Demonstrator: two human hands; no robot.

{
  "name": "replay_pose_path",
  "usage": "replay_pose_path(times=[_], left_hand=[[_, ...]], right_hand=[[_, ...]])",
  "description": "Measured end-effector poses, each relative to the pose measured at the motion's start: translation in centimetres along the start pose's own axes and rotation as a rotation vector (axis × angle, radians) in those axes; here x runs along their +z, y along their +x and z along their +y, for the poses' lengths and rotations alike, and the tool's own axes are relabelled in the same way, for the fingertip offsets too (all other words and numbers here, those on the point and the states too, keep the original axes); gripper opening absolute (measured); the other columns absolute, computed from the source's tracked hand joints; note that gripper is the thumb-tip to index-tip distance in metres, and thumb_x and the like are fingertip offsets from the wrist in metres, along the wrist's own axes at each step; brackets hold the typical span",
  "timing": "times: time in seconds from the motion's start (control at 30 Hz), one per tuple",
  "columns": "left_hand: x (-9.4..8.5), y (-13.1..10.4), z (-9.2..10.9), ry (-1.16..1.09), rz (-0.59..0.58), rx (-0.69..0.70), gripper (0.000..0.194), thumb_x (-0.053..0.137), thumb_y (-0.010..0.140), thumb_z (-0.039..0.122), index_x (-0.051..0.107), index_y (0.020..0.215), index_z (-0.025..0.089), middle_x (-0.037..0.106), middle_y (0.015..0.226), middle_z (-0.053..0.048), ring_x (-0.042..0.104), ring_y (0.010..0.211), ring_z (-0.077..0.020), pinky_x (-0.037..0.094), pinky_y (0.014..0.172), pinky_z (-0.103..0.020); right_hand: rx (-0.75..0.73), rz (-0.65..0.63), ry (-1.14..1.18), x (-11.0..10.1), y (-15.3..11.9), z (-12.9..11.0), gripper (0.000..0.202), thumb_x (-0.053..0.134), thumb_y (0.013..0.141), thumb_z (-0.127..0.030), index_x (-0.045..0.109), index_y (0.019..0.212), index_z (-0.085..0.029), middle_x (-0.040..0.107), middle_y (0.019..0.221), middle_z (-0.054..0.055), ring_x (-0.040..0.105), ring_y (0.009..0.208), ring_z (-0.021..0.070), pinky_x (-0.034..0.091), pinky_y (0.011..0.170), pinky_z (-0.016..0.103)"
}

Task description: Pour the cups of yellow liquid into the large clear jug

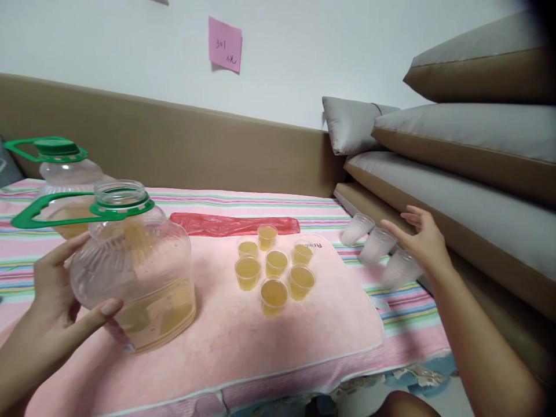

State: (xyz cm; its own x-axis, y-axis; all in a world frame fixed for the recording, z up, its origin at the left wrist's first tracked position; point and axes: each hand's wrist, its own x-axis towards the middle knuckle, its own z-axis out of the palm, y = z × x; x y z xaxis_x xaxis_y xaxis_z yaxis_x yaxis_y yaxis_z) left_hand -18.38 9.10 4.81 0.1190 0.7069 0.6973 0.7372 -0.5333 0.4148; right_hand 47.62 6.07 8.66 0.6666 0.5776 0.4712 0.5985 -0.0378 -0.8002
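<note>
On the left, my left hand (72,307) is wrapped round the side of a clear plastic jug (169,255) with a green handle. The jug is uncapped, and yellowish liquid fills its lower part. Several small clear cups of the same liquid (276,263) stand grouped on a pink mat (208,347). At the right, my right hand (419,240) reaches out with fingers apart, over tilted stacks of clear plastic cups (377,246). It holds nothing, and whether it touches the nearest stack (399,271) I cannot tell.
Behind the held jug stands a second jug with a green cap (61,147). A red plastic bag (234,225) lies flat behind the filled cups. Big grey and brown cushions (469,179) are piled at the right. A brown backboard (208,147) runs along the wall.
</note>
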Motion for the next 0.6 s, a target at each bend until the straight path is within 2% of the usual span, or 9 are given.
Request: replay_pose_path(times=[0.03,0.07,0.13,0.2,0.27,0.4,0.5,0.6], left_hand=[[0.0,0.0,0.1,-0.021,-0.003,0.019,0.095,0.068,0.09,0.052,0.021,0.172,0.044,0.041,0.167,-0.01,0.049,0.149,-0.053,0.043,0.116,-0.086],[0.0,0.0,0.1,-0.037,-0.007,0.036,0.095,0.068,0.091,0.051,0.02,0.173,0.045,0.039,0.169,-0.011,0.048,0.149,-0.0538,0.042,0.114,-0.088],[-0.1,0.0,0.2,-0.033,-0.017,0.047,0.095,0.069,0.092,0.049,0.02,0.173,0.045,0.039,0.169,-0.012,0.048,0.149,-0.0539,0.045,0.111,-0.088],[-0.2,-0.1,0.3,-0.018,-0.024,0.037,0.093,0.068,0.094,0.051,0.019,0.173,0.044,0.039,0.169,-0.013,0.047,0.151,-0.0537,0.048,0.11,-0.087],[-0.3,-0.1,0.6,-0.01,-0.028,0.036,0.091,0.067,0.095,0.054,0.02,0.172,0.043,0.039,0.169,-0.015,0.047,0.151,-0.0532,0.05,0.11,-0.085],[-0.4,-0.1,1.2,-0.032,-0.047,0.007,0.09,0.066,0.096,0.062,0.02,0.171,0.042,0.04,0.166,-0.017,0.052,0.147,-0.0533,0.054,0.104,-0.084],[-0.4,-0.1,1.8,-0.062,-0.066,-0.015,0.089,0.066,0.097,0.063,0.019,0.17,0.044,0.038,0.169,-0.016,0.05,0.15,-0.052,0.053,0.106,-0.084],[-0.5,-0.1,2.2,-0.072,-0.075,0.002,0.088,0.067,0.098,0.062,0.019,0.17,0.045,0.035,0.172,-0.015,0.043,0.157,-0.0516,0.048,0.113,-0.084]], right_hand=[[-0.079,-0.084,0.119,0.4,-1.7,-0.7,0.069,0.096,0.069,-0.054,0.068,0.126,-0.026,0.071,0.137,0.011,0.063,0.133,0.028,0.041,0.123,0.05],[-0.097,-0.167,0.168,1.0,-3.7,-1.3,0.067,0.091,0.072,-0.062,0.069,0.126,-0.027,0.075,0.126,0.008,0.069,0.12,0.0269,0.05,0.116,0.05],[-0.104,-0.353,0.18,2.5,-7.8,-2.1,0.061,0.094,0.07,-0.062,0.076,0.117,-0.026,0.079,0.118,0.008,0.073,0.103,0.0272,0.059,0.103,0.05],[-0.113,-0.584,0.14,4.0,-11.7,-2.5,0.06,0.094,0.074,-0.058,0.076,0.123,-0.028,0.078,0.128,0.01,0.073,0.108,0.0292,0.059,0.102,0.051],[-0.097,-0.692,0.124,5.4,-14.6,-2.6,0.069,0.097,0.069,-0.057,0.074,0.128,-0.028,0.077,0.134,0.011,0.073,0.111,0.0324,0.059,0.104,0.054],[-0.045,-0.75,0.135,7.5,-17.3,-2.2,0.083,0.098,0.066,-0.059,0.068,0.138,-0.027,0.073,0.144,0.014,0.071,0.126,0.0366,0.055,0.114,0.058],[0.004,-0.741,0.188,8.5,-17.6,-1.9,0.082,0.095,0.069,-0.06,0.067,0.138,-0.027,0.07,0.151,0.016,0.067,0.14,0.0387,0.05,0.122,0.06],[0.049,-0.71,0.228,9.1,-17.6,-1.7,0.078,0.094,0.07,-0.063,0.069,0.134,-0.026,0.07,0.153,0.018,0.064,0.145,0.0404,0.048,0.125,0.061]])
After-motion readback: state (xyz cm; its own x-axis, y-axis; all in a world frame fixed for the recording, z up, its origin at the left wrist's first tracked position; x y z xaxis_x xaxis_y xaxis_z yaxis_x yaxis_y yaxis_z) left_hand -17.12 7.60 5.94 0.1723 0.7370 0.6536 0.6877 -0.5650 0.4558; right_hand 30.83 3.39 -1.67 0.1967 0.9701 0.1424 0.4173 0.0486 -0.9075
